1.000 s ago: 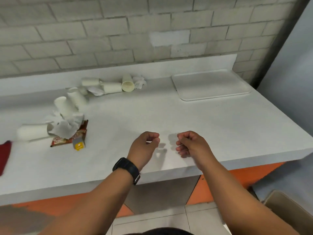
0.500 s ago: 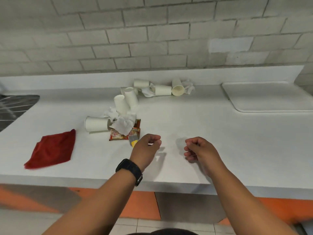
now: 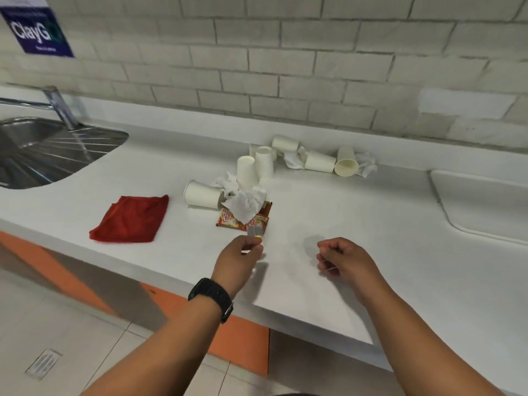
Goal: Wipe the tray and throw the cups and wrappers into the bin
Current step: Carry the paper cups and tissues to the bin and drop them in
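Observation:
Several white paper cups [image 3: 202,194] lie and stand mid-counter, mixed with crumpled tissues [image 3: 243,202] and orange snack wrappers [image 3: 228,222]. More cups [image 3: 319,161] lie near the back wall. A red cloth [image 3: 132,218] lies flat to the left of the pile. The white tray [image 3: 483,207] sits at the right edge, partly cut off. My left hand [image 3: 239,258], fingers curled with nothing in them, hovers just in front of the wrappers. My right hand [image 3: 344,260] is a loose fist over bare counter.
A steel sink [image 3: 43,151] with a tap [image 3: 58,105] is set in the counter at far left. A brick wall backs the counter [image 3: 400,267]. Orange panels and tiled floor show below its front edge. No bin is in view.
The view has swung left: the tray slid toward the right edge and the red cloth and sink came into sight. Both hands stay curled in much the same pose.

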The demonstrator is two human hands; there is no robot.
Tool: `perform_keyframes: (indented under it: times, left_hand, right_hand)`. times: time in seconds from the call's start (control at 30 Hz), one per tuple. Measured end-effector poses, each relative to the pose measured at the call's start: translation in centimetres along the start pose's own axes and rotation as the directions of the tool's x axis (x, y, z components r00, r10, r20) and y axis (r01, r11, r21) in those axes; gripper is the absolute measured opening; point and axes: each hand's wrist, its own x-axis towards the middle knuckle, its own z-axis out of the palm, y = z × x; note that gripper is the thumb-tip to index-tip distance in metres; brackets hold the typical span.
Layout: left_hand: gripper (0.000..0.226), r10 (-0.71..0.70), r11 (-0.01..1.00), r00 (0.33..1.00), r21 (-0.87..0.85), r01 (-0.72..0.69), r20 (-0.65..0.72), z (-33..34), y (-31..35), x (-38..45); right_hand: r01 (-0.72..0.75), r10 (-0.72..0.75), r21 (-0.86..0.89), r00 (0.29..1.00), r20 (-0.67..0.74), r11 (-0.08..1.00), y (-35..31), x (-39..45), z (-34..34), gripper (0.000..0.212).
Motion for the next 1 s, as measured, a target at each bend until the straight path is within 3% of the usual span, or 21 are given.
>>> perform_keyframes:
  times: [0.2, 0.33, 0.5, 0.67, 0.77, 0.87, 0.93, 1.0]
  left_hand:
    - [0.013, -0.029, 0.998, 0.995, -0.056, 0.024, -0.095, -1.9, -1.8, 1.6]
    - [0.024, -0.036, 0.998, 0.980, -0.064, 0.024, -0.195, -4.9, -1.3, 5.1]
    - [0.066, -0.055, 0.997, 0.947, -0.071, 0.034, -0.317, -9.9, -0.6, 10.2]
    - [0.080, -0.097, 0.995, 0.960, -0.005, 0.100, -0.264, -13.8, -1.0, 14.9]
    - [0.072, -0.103, 0.994, 0.976, 0.026, 0.110, -0.190, -14.8, -1.2, 17.1]
    - [0.053, -0.080, 0.991, 0.990, 0.098, 0.091, -0.115, -15.2, -1.4, 18.2]
    - [0.025, -0.033, 0.989, 0.998, 0.144, 0.042, -0.061, -15.4, -1.5, 18.5]
    - [0.011, 0.000, 0.981, 0.999, 0.194, 0.007, -0.038, -15.5, -1.5, 18.7]
  right_hand:
    - [-0.042, 0.043, 0.045, 0.999, -0.028, 0.998, 0.4, 0.8, 1.4, 0.020]
    - [0.018, -0.028, -0.136, 0.998, -0.065, 0.990, -0.7, 3.4, 3.8, 0.028]
    - [0.096, -0.103, -0.258, 0.995, -0.011, 0.961, -3.0, 7.1, 10.1, 0.067]
    - [0.157, -0.152, -0.620, 0.986, 0.062, 0.768, -5.6, 11.6, 15.6, 0.092]
    - [0.138, -0.122, -0.771, 0.989, 0.078, 0.622, -6.2, 14.0, 18.1, 0.086]
    - [0.155, -0.159, -0.905, 0.982, 0.098, 0.397, -5.3, 15.1, 19.5, 0.058]
    - [0.194, -0.264, -0.889, 0.961, 0.087, 0.415, -4.4, 15.2, 20.2, 0.034]
    - [0.267, -0.347, -0.802, 0.934, 0.080, 0.534, -3.8, 15.0, 20.4, 0.027]
